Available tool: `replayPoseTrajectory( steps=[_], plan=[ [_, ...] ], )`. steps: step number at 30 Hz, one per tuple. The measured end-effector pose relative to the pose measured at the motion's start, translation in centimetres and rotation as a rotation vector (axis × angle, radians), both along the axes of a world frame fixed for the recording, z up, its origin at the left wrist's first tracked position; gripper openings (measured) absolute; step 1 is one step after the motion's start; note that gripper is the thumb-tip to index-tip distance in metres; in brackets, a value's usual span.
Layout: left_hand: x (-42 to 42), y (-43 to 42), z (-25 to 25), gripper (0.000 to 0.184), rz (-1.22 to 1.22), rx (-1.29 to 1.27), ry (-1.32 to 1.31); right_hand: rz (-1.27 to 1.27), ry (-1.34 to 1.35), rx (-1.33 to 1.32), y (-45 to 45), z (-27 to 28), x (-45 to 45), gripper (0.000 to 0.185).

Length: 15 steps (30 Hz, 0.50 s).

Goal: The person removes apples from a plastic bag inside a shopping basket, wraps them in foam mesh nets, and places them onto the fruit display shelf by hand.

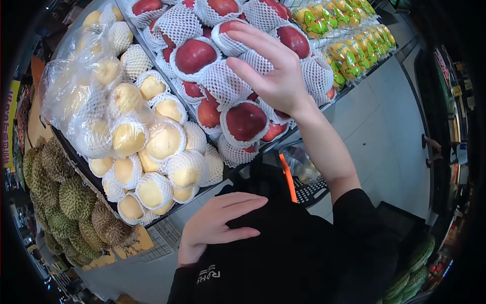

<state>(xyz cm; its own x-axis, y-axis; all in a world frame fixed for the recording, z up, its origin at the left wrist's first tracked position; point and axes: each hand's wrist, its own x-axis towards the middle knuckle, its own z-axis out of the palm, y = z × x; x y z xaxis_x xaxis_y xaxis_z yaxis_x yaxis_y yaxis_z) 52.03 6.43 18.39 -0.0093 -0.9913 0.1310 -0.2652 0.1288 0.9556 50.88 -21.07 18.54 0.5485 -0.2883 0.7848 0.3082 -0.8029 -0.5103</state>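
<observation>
Above a bin of red apples (pixel 195 57) in white foam nets, my right hand (pixel 276 66) reaches with fingers stretched out and thumb apart. Its fingertips are over a netted apple (pixel 228 43) at the top; whether they touch it I cannot tell. My left hand (pixel 215 223) hovers in front of my dark shirt, fingers extended and thumb apart, holding nothing. Nearest to it are pale yellow pears (pixel 150 192) in foam nets, heaped in the bin at left. A clear plastic bag (pixel 76 96) lies over part of that heap.
Durians (pixel 76 197) are piled at far left. Packs of yellow fruit (pixel 349 53) with green labels lie at upper right. An orange-handled dark basket (pixel 304 192) is low beside my body. Watermelons (pixel 412 273) sit at lower right, past the tiled floor (pixel 379 126).
</observation>
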Motion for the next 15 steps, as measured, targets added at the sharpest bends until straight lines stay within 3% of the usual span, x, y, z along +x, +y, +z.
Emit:
replayPoseTrajectory(
  steps=[3, 5, 11, 13, 15],
  plan=[
    [-1.3, 1.5, -3.8, 0.052, -0.09, 0.224, 0.1, -0.069, -0.119, 0.26, 4.5, -2.7, -6.8, 0.028],
    [-2.2, 2.5, -6.9, 0.052, -0.141, 0.288, 0.18, -0.208, -0.004, 0.492, 8.3, -5.6, -11.6, 0.022],
    [-4.4, 3.3, -13.9, 0.052, -0.159, 0.506, 0.228, -0.738, 0.413, 0.723, 18.3, -15.8, -22.9, 0.018],
    [-5.5, 3.2, -15.3, 0.052, -0.161, 0.52, 0.176, -0.878, 0.599, 0.715, 21.0, -20.1, -27.3, 0.035],
    [-6.3, 2.9, -15.8, 0.052, -0.191, 0.5, 0.059, -1.035, 0.816, 0.436, 22.9, -22.7, -30.4, 0.05]
  ],
)
